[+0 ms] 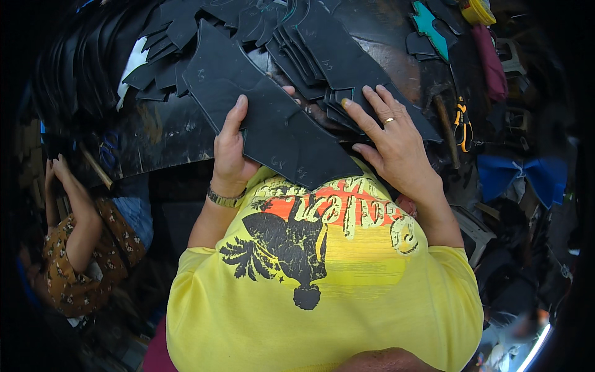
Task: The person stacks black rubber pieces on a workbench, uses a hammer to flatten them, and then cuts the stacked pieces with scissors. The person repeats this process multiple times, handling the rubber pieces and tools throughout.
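My left hand [232, 142] grips a large black cut piece [266, 121] that looks like leather, its thumb on top and fingertips showing past the far edge. Faint pale marks are on this piece, and its near end reaches my shirt. To the right, my right hand [390, 133] lies with fingers stretched out over a stack of black cut pieces [344, 56]. That hand wears a ring and has nothing in its grasp. Several edges of the stacked pieces show fanned out beside its fingertips.
More black pieces [180, 25] heap at the back, with long dark sheets [80, 62] at far left. Orange-handled pliers [462, 127], a hammer-like tool [445, 130] and a teal piece [429, 28] lie right. Another person [87, 242] is at left, near blue-handled scissors [109, 149].
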A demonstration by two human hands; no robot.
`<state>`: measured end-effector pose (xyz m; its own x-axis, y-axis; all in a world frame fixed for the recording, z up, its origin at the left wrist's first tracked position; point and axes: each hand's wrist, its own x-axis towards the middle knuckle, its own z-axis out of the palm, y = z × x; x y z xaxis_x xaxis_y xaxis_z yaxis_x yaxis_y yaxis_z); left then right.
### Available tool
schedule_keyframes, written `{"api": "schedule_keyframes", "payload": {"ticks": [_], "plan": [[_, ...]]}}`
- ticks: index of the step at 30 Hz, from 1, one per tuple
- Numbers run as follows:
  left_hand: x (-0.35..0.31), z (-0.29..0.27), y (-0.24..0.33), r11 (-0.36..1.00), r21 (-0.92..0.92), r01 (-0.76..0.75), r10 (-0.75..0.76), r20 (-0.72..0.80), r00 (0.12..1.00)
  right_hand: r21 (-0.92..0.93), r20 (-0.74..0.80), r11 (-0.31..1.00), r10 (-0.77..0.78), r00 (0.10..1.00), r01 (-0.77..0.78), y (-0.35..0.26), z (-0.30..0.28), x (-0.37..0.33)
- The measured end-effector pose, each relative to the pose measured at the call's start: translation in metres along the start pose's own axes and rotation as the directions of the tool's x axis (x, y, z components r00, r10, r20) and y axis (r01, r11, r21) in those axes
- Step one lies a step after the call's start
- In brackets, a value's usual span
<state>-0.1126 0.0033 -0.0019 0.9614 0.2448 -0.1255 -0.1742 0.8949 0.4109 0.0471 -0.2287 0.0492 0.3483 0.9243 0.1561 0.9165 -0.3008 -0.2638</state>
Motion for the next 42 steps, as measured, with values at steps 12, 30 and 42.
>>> {"api": "schedule_keyframes", "payload": {"ticks": [12, 30, 42], "plan": [[0.031, 0.060, -0.035, 0.894, 0.417, 0.166, -0.144, -0.083, 0.986, 0.929, 0.166, 0.247, 0.385, 0.908, -0.274, -0.009, -0.017, 0.015], [0.046, 0.016, -0.015, 0.764, 0.603, -0.230, 0.387, -0.144, 0.911, 0.236, 0.018, 0.916, 0.330, 0.944, -0.325, 0.051, 0.004, 0.034], [0.047, 0.014, -0.005, 0.816, 0.574, -0.065, 0.179, -0.145, 0.973, 0.563, 0.226, 0.655, 0.465, 0.856, -0.504, 0.006, 0.014, 0.023]]}}
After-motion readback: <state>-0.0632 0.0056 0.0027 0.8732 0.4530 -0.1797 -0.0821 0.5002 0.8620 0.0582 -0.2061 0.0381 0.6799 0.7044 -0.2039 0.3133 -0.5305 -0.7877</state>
